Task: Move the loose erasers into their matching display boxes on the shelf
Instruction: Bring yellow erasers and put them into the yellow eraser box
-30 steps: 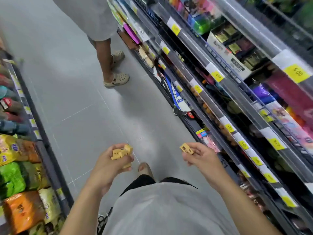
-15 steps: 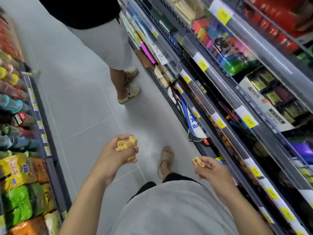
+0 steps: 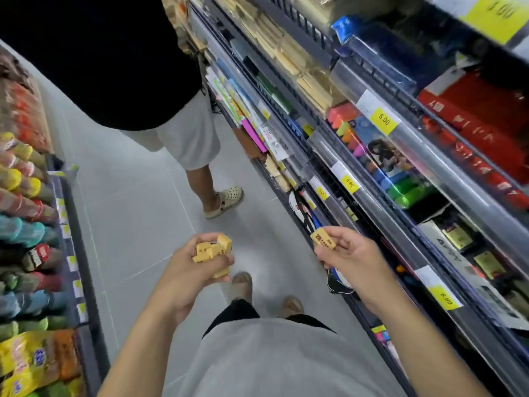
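The left hand (image 3: 189, 267) has its fingers curled round a loose clutch of small yellow block erasers (image 3: 212, 250); the right hand (image 3: 347, 253) pinches one yellow printed eraser (image 3: 323, 239) at its fingertips. Both are over the aisle floor, beside the stationery shelf (image 3: 400, 196). The heaped clutch could spill if the grip shifts. The matching display box is possibly out of view.

- The grey floor (image 3: 137, 224) of the aisle lies open ahead on the left side.
- A second person (image 3: 171, 133) stands close ahead, against the right-hand shelf (image 3: 380, 196), blocking that side.
- Packed snack bags (image 3: 25, 224) line the left shelf edge.
- Stationery fills the right shelf tiers.
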A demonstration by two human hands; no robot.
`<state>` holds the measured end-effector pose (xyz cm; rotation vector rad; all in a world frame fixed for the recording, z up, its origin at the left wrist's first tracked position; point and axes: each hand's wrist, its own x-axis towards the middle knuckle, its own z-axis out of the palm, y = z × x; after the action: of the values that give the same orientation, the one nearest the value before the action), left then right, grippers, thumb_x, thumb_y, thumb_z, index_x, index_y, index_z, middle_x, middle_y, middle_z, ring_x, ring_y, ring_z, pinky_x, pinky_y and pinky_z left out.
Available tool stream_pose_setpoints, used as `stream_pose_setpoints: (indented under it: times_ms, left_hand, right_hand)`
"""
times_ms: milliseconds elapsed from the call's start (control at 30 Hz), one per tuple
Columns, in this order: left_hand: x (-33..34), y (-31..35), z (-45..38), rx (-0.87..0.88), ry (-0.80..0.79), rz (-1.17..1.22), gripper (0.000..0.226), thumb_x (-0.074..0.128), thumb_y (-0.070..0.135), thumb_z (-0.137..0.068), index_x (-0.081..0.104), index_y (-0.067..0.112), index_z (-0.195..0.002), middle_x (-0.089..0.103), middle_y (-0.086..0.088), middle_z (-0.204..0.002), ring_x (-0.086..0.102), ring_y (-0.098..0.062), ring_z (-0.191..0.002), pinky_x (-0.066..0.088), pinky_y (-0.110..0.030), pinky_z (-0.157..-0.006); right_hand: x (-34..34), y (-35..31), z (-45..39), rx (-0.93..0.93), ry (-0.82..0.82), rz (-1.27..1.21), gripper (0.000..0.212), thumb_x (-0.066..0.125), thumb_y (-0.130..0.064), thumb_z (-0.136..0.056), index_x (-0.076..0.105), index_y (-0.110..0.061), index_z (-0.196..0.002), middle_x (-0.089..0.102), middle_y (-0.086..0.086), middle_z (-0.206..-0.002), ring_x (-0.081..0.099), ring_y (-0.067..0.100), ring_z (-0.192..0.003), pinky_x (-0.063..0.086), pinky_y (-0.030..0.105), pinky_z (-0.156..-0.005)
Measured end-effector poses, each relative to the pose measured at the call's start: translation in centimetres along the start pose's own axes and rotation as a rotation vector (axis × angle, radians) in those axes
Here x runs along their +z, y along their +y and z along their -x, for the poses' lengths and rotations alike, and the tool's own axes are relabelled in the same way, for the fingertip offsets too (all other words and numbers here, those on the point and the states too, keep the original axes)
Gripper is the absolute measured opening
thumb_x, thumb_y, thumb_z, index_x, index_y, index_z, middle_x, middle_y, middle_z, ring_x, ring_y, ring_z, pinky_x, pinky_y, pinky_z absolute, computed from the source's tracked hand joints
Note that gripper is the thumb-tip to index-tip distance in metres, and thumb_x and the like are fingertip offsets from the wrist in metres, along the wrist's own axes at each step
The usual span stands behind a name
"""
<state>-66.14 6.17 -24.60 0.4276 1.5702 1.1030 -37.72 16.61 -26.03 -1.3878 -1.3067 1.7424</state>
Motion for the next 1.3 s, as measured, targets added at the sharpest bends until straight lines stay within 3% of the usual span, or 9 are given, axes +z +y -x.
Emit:
stream_pose_setpoints:
  times_ms: [233, 333, 433, 633, 833, 967, 1100, 1200, 1300]
  left_hand:
    - [5.2, 13.2, -8.5, 0.197, -0.348, -0.139, 0.036, 0.087, 0.001, -0.077, 0.077, 0.026, -0.1, 0.074, -0.004, -0.091, 0.071, -0.02, -0.081, 0.059, -0.027, -0.066]
    - [8.5, 19.1, -10.2, 0.288, -0.531, -0.185, 0.037, 0.093, 0.009, -0.071, 0.078, 0.029, -0.097, 0.075, -0.007, -0.094, 0.072, -0.025, -0.083, 0.059, -0.03, -0.066]
    - [11.5, 24.1, -11.0, 0.393, -0.694, -0.239, 0.041, 0.093, 0.024, -0.066, 0.076, 0.03, -0.103, 0.076, -0.009, -0.099, 0.074, -0.028, -0.083, 0.06, -0.031, -0.068]
    - [17.3, 31.5, -10.7, 0.638, -0.931, -0.272, 0.042, 0.09, 0.032, -0.072, 0.074, 0.035, -0.111, 0.077, -0.008, -0.101, 0.076, -0.029, -0.08, 0.06, -0.034, -0.067]
    - [22.8, 35.0, -8.7, 0.734, -1.086, -0.223, 0.041, 0.089, 0.029, -0.071, 0.075, 0.035, -0.109, 0.076, -0.01, -0.104, 0.075, -0.034, -0.085, 0.059, -0.032, -0.066]
    - [25.6, 35.7, -6.9, 0.761, -1.179, -0.235, 0.041, 0.087, 0.026, -0.075, 0.074, 0.031, -0.113, 0.075, -0.012, -0.104, 0.073, -0.032, -0.077, 0.059, -0.029, -0.067]
    - [28.3, 35.6, -5.8, 0.798, -1.21, -0.261, 0.036, 0.086, 0.018, -0.079, 0.074, 0.031, -0.111, 0.075, -0.009, -0.102, 0.071, -0.025, -0.067, 0.058, -0.025, -0.063]
    - [29.9, 35.3, -5.3, 0.804, -1.225, -0.273, 0.037, 0.087, 0.022, -0.078, 0.074, 0.031, -0.112, 0.075, -0.009, -0.104, 0.072, -0.026, -0.067, 0.059, -0.029, -0.066]
    - [31.1, 34.9, -5.0, 0.808, -1.214, -0.27, 0.043, 0.089, 0.031, -0.072, 0.074, 0.032, -0.113, 0.076, -0.009, -0.103, 0.075, -0.031, -0.075, 0.06, -0.032, -0.067]
  right_hand:
    - [0.5, -8.1, -1.5, -0.152, 0.242, -0.027, 0.031, 0.076, -0.01, -0.087, 0.07, -0.026, -0.113, 0.076, -0.006, -0.104, 0.072, 0.015, -0.094, 0.059, 0.025, -0.077]
    - [0.6, -11.8, -1.2, -0.24, 0.369, -0.036, 0.031, 0.075, -0.009, -0.088, 0.068, -0.023, -0.115, 0.076, -0.003, -0.105, 0.071, 0.023, -0.095, 0.057, 0.025, -0.078]
    - [0.1, -15.5, -0.6, -0.324, 0.501, -0.03, 0.027, 0.075, -0.012, -0.088, 0.068, -0.023, -0.111, 0.076, 0.0, -0.104, 0.069, 0.032, -0.092, 0.058, 0.033, -0.078]
    - [-1.9, -22.6, 2.1, -0.587, 0.725, 0.105, 0.022, 0.076, -0.037, -0.084, 0.071, -0.038, -0.105, 0.075, -0.004, -0.101, 0.072, 0.021, -0.085, 0.056, 0.024, -0.073]
    - [-6.1, -27.2, 5.0, -0.735, 0.973, 0.456, 0.023, 0.068, -0.04, -0.088, 0.071, -0.042, -0.111, 0.061, -0.007, -0.098, 0.06, 0.013, -0.078, 0.048, 0.02, -0.071]
    - [-9.5, -28.9, 6.7, -0.705, 1.101, 0.68, 0.028, 0.075, -0.027, -0.087, 0.071, -0.038, -0.112, 0.058, -0.004, -0.101, 0.06, 0.018, -0.078, 0.045, 0.017, -0.069]
    - [-12.6, -29.9, 8.2, -0.542, 1.176, 0.873, 0.028, 0.078, -0.032, -0.08, 0.071, -0.039, -0.106, 0.061, -0.012, -0.08, 0.058, 0.007, -0.078, 0.042, 0.008, -0.069]
    - [-15.0, -30.5, 8.6, -0.351, 1.181, 1.027, 0.025, 0.075, -0.037, -0.085, 0.07, -0.037, -0.109, 0.061, -0.018, -0.071, 0.057, 0.001, -0.07, 0.041, 0.013, -0.058]
    - [-16.7, -31.0, 8.6, -0.245, 1.134, 1.166, 0.026, 0.069, -0.034, -0.089, 0.064, -0.042, -0.113, 0.06, -0.018, -0.074, 0.055, 0.003, -0.065, 0.04, 0.023, -0.057]
